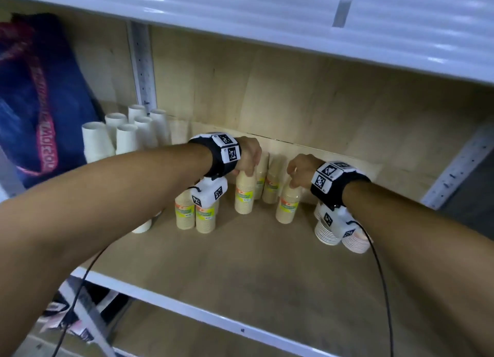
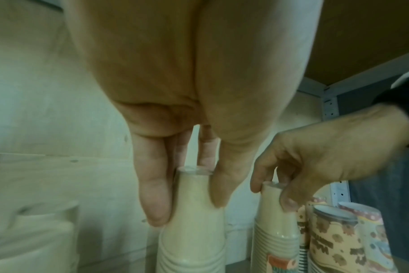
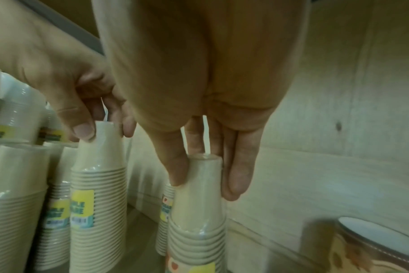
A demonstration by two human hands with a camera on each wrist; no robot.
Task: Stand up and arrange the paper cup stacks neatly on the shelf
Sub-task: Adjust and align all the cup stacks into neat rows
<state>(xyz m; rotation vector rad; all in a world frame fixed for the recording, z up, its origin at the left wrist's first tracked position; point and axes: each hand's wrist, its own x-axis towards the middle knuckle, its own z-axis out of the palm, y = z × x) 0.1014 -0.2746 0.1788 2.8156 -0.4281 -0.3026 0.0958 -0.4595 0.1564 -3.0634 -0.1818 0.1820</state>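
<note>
Gripping: left hand (image 1: pixel 247 156) pinches cup stack (image 1: pixel 244 195) top, steadying it upright
Right hand (image 1: pixel 300 170): pinches 3 o'clock stack (image 1: pixel 288 205), aligning on shelf (image 1: pixel 254 257)

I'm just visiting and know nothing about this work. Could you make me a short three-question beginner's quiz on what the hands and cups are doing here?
1. True or false: the left hand and the right hand each pinch the top of a separate beige stack.
2. The left hand's stack is: A) lying down B) upright C) crushed
3. Fill in: left of the beige stacks, against the shelf's back, stand plain ____ cups.

Key: 1 true; 2 B; 3 white
</note>
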